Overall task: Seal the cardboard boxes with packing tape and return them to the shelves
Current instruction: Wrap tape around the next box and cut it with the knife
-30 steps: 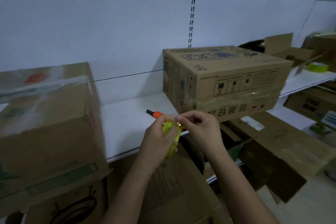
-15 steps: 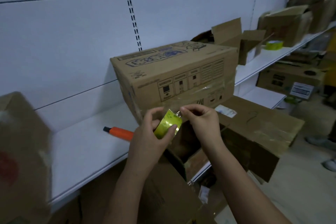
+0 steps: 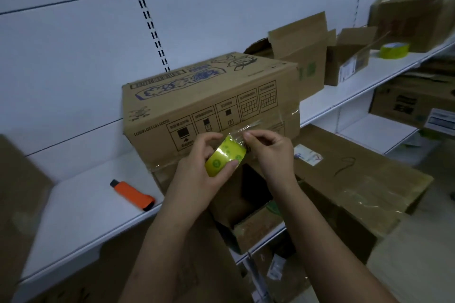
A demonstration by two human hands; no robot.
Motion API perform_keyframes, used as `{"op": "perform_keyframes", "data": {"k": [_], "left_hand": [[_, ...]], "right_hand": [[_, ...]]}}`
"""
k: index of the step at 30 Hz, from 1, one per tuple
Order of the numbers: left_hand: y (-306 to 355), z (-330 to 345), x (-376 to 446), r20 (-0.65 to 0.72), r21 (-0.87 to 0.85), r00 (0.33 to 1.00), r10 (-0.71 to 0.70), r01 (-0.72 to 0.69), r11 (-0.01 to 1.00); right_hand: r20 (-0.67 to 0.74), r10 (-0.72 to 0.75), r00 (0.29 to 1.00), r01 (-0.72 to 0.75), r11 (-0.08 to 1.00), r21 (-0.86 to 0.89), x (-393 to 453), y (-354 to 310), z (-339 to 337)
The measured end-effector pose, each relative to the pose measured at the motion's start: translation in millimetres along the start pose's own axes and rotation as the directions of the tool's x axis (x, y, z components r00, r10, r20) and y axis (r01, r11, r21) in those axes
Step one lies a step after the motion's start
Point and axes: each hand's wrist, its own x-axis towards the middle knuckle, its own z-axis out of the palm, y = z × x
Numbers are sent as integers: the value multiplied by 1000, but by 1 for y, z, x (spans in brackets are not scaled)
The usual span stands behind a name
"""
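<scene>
the left hand [image 3: 197, 179] is curled round the yellow tape roll [image 3: 225, 156], thumb on its near edge and fingers [image 3: 209, 138] over the top. the right hand [image 3: 268, 147] pinches the clear free end just at the roll's 1 o'clock. both sit directly in front of the printed cardboard box [image 3: 211, 106], which rests on the white shelf [image 3: 81, 204] with its lower front edge hanging past the lip.

risks, as i judge them: the thin film could fold back and stick to itself or to the fingertips if the pull slackens; a sideways tug could split the strip; and pressing tape hard onto the overhanging box might shift it off the shelf edge toward 6 o'clock.

the roll's core axis runs roughly from 10 to 4 o'clock, its open face turned toward 7 o'clock. the box's long axis runs roughly 8 to 2 o'clock along the shelf, and it appears upside down, since the print is inverted. an orange cutter [image 3: 133, 194] lies at the box's 8 o'clock, well apart from both hands.
</scene>
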Motion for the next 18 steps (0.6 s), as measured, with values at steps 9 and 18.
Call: {"op": "perform_keyframes", "data": {"k": [9, 18], "left_hand": [[37, 15, 12, 71, 289, 997, 8, -28, 957], [31, -8, -12, 25, 619, 992, 127, -116, 777]], "right_hand": [[-1, 22, 1000, -22, 993, 112, 31, 1, -35], [-182, 256, 949, -211, 948, 237, 92, 1, -95]]}}
